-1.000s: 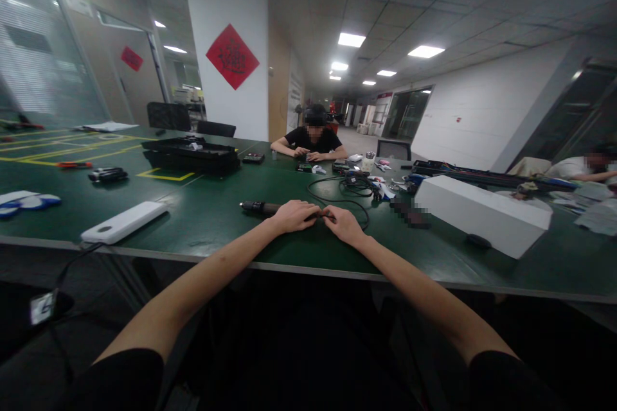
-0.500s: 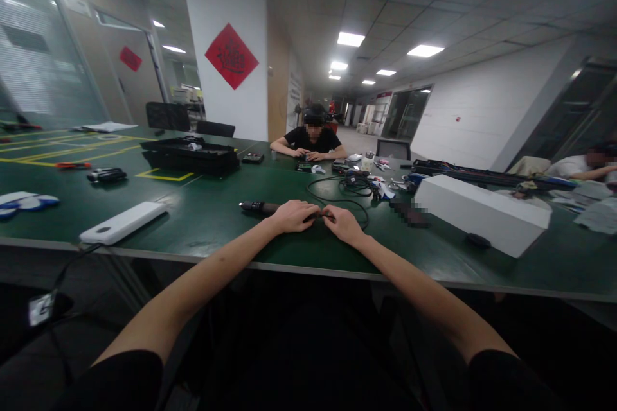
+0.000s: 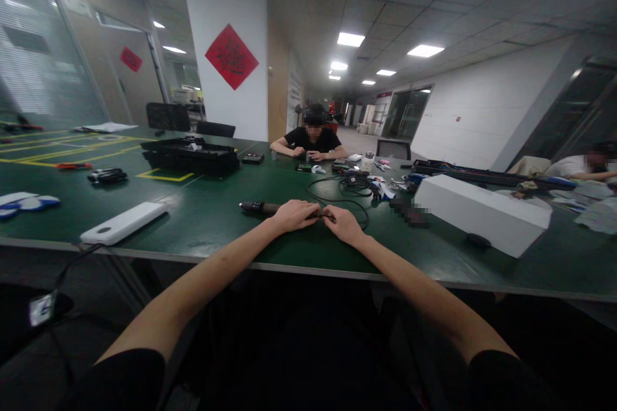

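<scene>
A dark electric screwdriver [image 3: 263,207] lies on the green table, its metal tip pointing left. Over its rear part rests my left hand [image 3: 295,216], fingers wrapped round the body and hiding it. My right hand [image 3: 343,223] is beside the fingertips of the left, pinching the black cable [image 3: 362,208] where it meets the tool's rear end. The exact joint is small and partly covered by fingers. From there the cable loops away on the table behind my right hand.
A white box [image 3: 482,212] stands to the right, a white power-bank-like block [image 3: 124,222] to the left. Farther back are a black tray [image 3: 190,155] and a tangle of cables [image 3: 359,183]. Across the table a person [image 3: 313,138] works with small parts.
My hands and the screwdriver stay practically still. Across the table, the other person's hands have moved slightly, and a small object now shows between them.
</scene>
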### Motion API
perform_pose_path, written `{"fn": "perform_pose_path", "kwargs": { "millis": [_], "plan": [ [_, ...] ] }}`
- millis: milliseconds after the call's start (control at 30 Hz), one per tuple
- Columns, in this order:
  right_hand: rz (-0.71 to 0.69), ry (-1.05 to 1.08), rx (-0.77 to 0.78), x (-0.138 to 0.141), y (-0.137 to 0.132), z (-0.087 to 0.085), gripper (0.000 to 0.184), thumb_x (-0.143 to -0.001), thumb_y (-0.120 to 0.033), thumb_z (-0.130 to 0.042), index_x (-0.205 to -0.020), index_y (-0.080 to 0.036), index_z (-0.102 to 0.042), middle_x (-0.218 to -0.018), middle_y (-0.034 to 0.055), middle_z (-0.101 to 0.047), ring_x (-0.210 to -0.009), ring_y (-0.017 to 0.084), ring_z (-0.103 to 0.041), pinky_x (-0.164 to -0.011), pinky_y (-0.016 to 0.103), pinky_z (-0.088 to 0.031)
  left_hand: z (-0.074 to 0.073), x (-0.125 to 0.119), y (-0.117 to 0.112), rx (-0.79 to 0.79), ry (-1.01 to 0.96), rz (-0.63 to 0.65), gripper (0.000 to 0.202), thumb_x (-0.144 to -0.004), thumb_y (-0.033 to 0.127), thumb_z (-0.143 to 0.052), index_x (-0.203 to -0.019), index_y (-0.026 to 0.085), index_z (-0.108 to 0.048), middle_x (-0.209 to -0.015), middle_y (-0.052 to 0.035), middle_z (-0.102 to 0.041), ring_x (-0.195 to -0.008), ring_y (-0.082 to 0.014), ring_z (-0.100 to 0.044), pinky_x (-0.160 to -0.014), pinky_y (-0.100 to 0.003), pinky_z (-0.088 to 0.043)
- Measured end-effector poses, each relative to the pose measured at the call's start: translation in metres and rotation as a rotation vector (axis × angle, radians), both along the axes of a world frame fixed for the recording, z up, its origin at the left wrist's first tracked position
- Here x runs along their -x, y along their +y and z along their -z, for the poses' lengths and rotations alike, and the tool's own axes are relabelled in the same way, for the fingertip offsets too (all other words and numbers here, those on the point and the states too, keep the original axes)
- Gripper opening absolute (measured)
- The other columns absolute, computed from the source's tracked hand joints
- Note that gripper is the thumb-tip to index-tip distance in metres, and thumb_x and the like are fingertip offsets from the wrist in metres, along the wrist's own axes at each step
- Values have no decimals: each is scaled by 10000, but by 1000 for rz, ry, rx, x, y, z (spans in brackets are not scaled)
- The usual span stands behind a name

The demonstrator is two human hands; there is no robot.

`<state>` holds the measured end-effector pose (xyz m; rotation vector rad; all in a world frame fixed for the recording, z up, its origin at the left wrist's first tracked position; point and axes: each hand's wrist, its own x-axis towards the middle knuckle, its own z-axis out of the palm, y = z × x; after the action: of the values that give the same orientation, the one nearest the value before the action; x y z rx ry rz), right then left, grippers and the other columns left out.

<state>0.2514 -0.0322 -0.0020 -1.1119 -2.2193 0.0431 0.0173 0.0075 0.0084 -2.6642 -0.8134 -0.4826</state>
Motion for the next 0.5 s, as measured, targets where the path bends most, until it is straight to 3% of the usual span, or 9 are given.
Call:
{"fn": "perform_pose_path", "kwargs": {
  "millis": [167, 500],
  "plan": [
    [-5, -2, 5, 0, 0, 0, 126, -931, -208, -621, -1047, -236, -663, -914, 18, -708, -761, 173, -619, -696, 255, -418, 1, 1, 0, -23, 24, 35, 248, -1020, 415, -495, -1201, 261, -567, -1060, -35, -714, -988, -215, -686, -829, -315, -474],
    [-22, 13, -2, -1, 0, 0, 109, -929, -211, -626, -1031, -234, -656, -914, 17, -699, -759, 167, -609, -698, 254, -412, 5, -1, 6, -42, 19, 13, 264, -1055, 483, -456, -1145, 258, -561, -1027, -23, -709, -955, -203, -681, -798, -300, -453]
  ]
}}
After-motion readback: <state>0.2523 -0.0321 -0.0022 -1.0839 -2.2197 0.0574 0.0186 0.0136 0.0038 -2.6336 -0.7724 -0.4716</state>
